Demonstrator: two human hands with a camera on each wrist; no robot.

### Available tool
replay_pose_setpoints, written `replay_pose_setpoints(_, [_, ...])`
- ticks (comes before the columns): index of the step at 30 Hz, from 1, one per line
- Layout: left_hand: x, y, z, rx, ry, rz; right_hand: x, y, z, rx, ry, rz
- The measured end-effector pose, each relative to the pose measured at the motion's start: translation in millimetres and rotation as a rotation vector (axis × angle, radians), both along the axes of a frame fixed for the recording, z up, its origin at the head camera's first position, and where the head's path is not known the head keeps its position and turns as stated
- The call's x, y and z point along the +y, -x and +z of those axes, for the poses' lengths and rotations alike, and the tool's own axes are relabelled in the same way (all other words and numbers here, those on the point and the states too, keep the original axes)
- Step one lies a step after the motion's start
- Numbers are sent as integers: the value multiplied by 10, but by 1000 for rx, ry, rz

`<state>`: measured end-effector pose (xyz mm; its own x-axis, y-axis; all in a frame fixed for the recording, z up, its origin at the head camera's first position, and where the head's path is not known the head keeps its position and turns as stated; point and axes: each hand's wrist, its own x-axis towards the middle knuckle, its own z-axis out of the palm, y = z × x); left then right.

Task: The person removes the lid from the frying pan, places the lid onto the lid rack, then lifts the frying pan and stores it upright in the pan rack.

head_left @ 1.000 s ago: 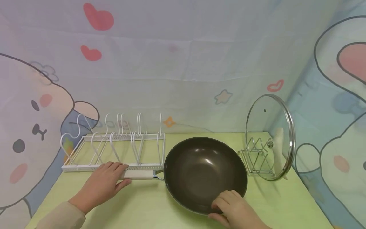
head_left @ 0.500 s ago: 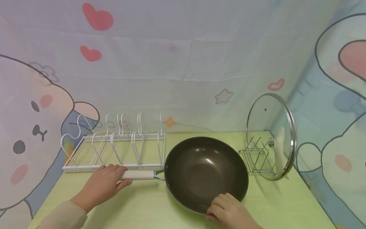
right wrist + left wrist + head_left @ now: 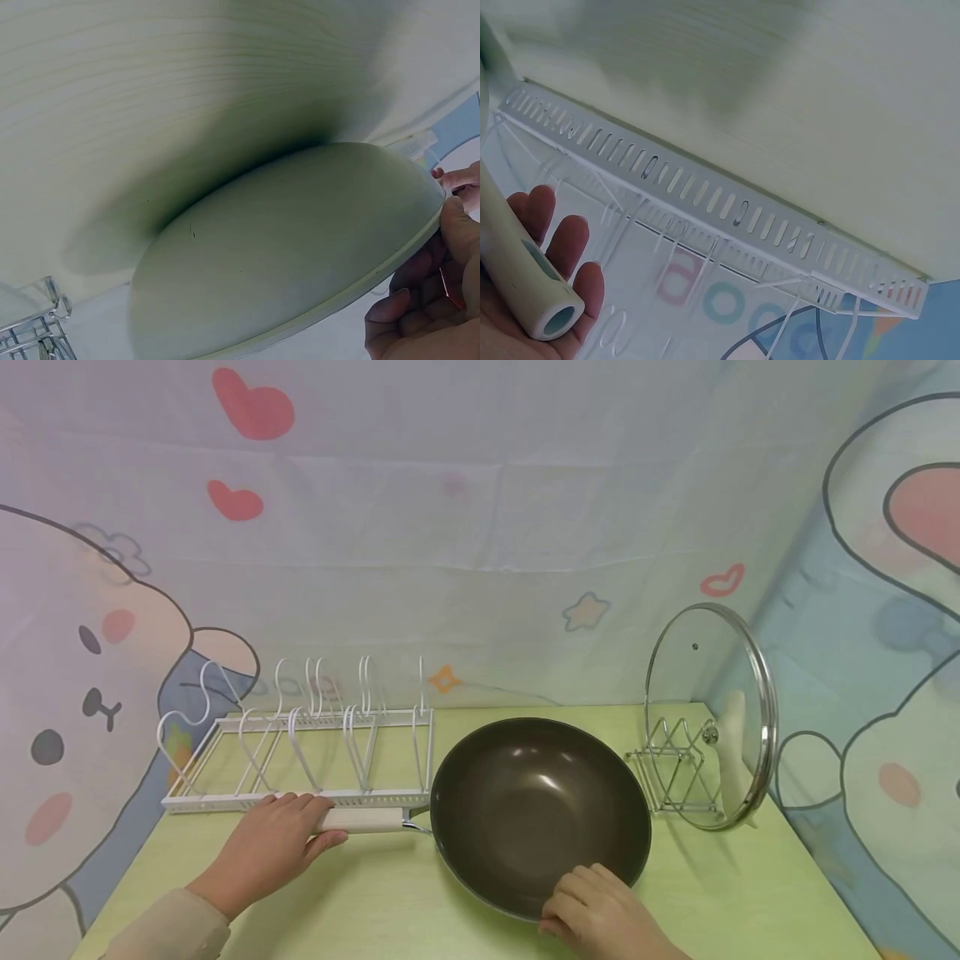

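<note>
In the middle, over the green table (image 3: 375,910), is a big dark pan (image 3: 536,814), just right of a white rack (image 3: 367,797). I cannot tell if the pan's bottom touches the table. The pan is round and deep like a bowl, and white spots of light shine inside it. The left hand (image 3: 270,843) has its fingers curled round the pan's pale handle (image 3: 367,819), which has a hole in its end. The right hand (image 3: 600,914) pinches the near side of the pan between thumb and bent fingers. Over on the right, a little metal rack (image 3: 678,810) holds a clear lid (image 3: 693,689) standing up on its edge. The lid has a long pale grip (image 3: 731,752).
</note>
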<state>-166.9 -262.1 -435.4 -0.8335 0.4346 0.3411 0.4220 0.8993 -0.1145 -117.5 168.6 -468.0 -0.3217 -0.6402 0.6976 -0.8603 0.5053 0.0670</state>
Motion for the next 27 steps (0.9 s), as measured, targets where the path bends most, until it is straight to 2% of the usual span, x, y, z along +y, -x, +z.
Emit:
replay_pose_setpoints(6, [14, -6, -16, 31, -22, -7, 26, 15, 29, -38, -15, -25])
replay_pose_setpoints(9, [44, -9, -18, 33, -42, -4, 60, 55, 41, -56, -14, -66])
replay_pose_setpoints(16, [182, 19, -37, 1, -78, 12, 184, 231, 63, -64, 2, -200])
replay_pose_setpoints(20, [267, 14, -43, -4, -83, 27, 256, 320, 79, -139, 26, -313])
replay_pose_setpoints(23, [337, -10, -46, 13, -83, 36, 302, 367, 95, -282, 65, -465])
replay_pose_setpoints(27, [449, -68, -47, 32, -84, 36, 375, 451, 124, -637, 106, -698])
